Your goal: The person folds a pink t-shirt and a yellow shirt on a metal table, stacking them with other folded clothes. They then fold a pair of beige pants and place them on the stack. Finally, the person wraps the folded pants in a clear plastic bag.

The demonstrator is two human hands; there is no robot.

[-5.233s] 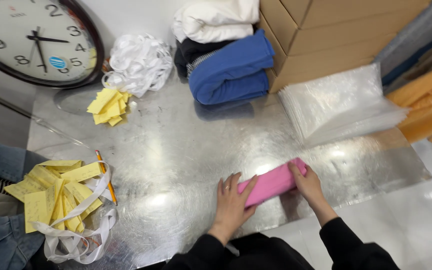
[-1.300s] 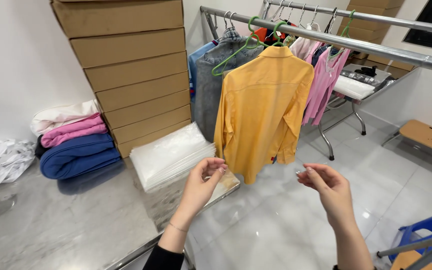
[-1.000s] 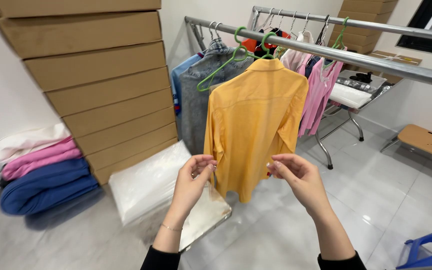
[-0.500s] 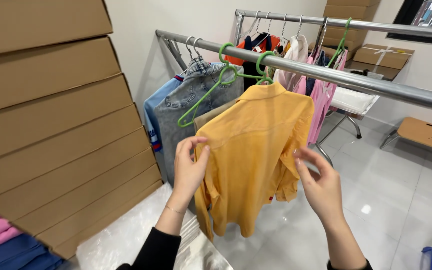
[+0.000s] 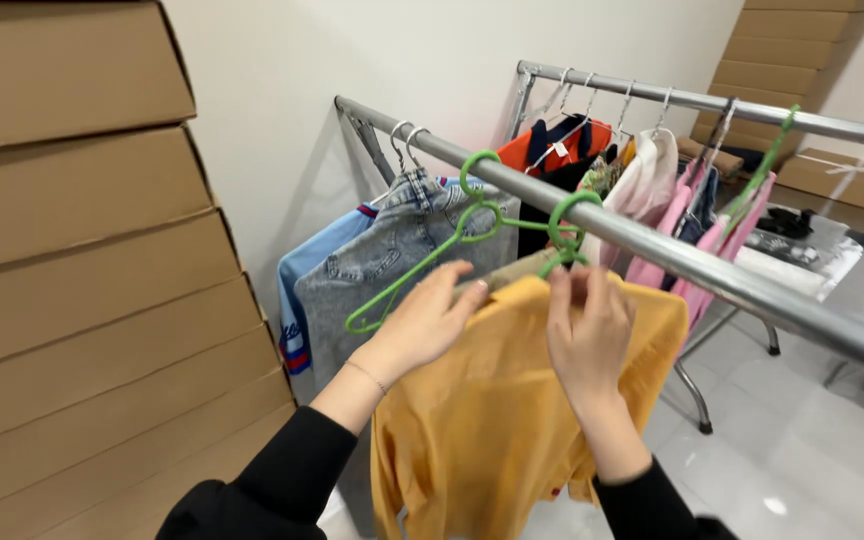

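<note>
A yellow shirt (image 5: 497,420) hangs on a green hanger (image 5: 567,232) from the near metal rail (image 5: 652,250). My left hand (image 5: 422,325) rests on the shirt's left shoulder, fingers spread. At the collar, just under the hanger's hook, my right hand (image 5: 587,330) grips the shirt. An empty green hanger (image 5: 422,262) hangs on the same rail just left of the shirt, in front of a grey denim garment (image 5: 392,255).
Stacked cardboard boxes (image 5: 82,270) fill the left side. A light blue garment (image 5: 317,275) hangs behind the denim. A second rail (image 5: 712,102) behind carries orange, white and pink clothes. More boxes (image 5: 802,75) stand at the back right. The floor is pale tile (image 5: 802,450).
I have turned from the table with the folded pink cloth to the clothes rack. My hands have risen from the shirt's sides to its shoulders and collar.
</note>
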